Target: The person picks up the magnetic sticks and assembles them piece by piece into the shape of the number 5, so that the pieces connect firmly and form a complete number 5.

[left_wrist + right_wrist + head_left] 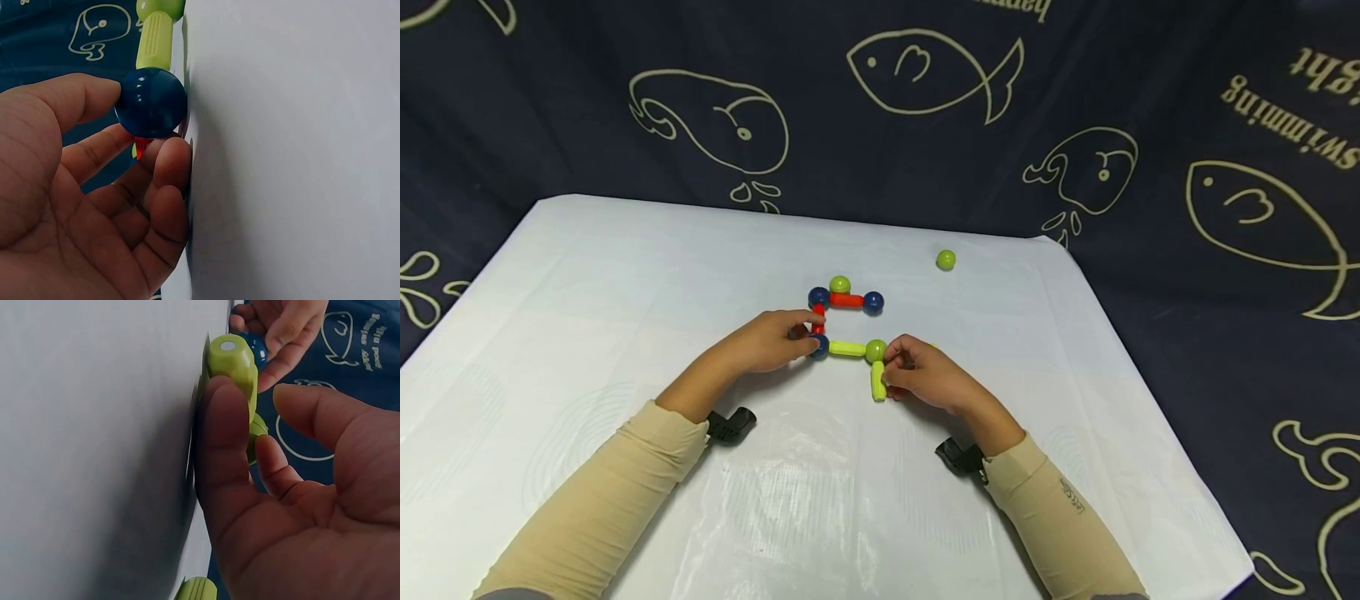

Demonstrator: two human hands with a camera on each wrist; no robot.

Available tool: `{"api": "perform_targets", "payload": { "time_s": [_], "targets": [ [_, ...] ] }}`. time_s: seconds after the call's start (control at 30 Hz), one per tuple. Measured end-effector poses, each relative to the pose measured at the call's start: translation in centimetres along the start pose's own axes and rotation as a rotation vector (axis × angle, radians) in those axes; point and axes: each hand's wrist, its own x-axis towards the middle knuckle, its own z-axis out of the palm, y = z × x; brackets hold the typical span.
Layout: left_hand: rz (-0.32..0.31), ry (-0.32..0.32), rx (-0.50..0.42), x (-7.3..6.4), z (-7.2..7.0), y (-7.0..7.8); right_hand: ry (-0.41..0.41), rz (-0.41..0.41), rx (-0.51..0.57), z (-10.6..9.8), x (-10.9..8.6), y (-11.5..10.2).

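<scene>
A figure of magnetic building sticks and balls lies on the table. My left hand pinches the near blue ball, thumb on one side and fingers curled behind it. From this ball a red stick runs back to another blue ball, and a yellow-green stick runs right to a green ball. Another yellow-green stick points from the green ball toward me. My right hand is beside it, a finger touching its side, the thumb standing apart in the right wrist view.
At the figure's back, a red stick leads to a third blue ball, with a green ball behind it. A loose green ball lies farther back right. Another yellow-green stick lies beyond my right hand.
</scene>
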Motion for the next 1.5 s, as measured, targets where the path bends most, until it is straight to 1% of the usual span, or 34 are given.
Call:
{"api": "perform_targets", "payload": {
  "time_s": [0.1, 0.3, 0.4, 0.5, 0.63, 0.77, 0.9, 1.07, 1.27, 1.5],
  "targets": [
    [-0.001, 0.001, 0.004, 0.0, -0.1, 0.0, 0.01, -0.001, -0.007, 0.0, 0.0, -0.2],
    [-0.002, 0.0, -0.001, -0.1, -0.2, 0.2, 0.089, 0.005, -0.071, -0.1, 0.0, -0.5],
    [-0.004, -0.003, -0.007, -0.1, -0.2, 0.1, 0.105, 0.008, -0.101, -0.4, 0.2, -0.7],
    [0.005, -0.008, -0.01, 0.0, 0.0, -0.2, 0.09, 0.021, -0.127, -0.6, 0.6, -0.9],
    [0.01, -0.007, -0.007, 0.0, 0.1, -0.6, 0.023, 0.047, -0.147, -0.8, 1.6, -1.2],
    [0.005, 0.0, -0.004, -0.2, 0.1, -0.7, -0.008, 0.077, -0.122, -0.8, 2.7, -1.4],
    [0.015, -0.003, -0.009, -0.1, 0.1, -0.6, -0.003, 0.095, -0.076, -0.8, 3.3, -1.3],
    [0.011, -0.004, 0.001, 0.0, 0.1, -0.3, -0.008, 0.086, -0.014, -0.8, 3.2, -1.2],
    [0.006, -0.004, 0.005, 0.0, 0.1, -0.2, -0.01, 0.079, -0.011, -0.9, 3.1, -1.1],
    [0.005, -0.003, 0.002, 0.0, 0.1, -0.3, -0.017, 0.1, 0.018, -1.1, 3.2, -1.0]
  ]
}}
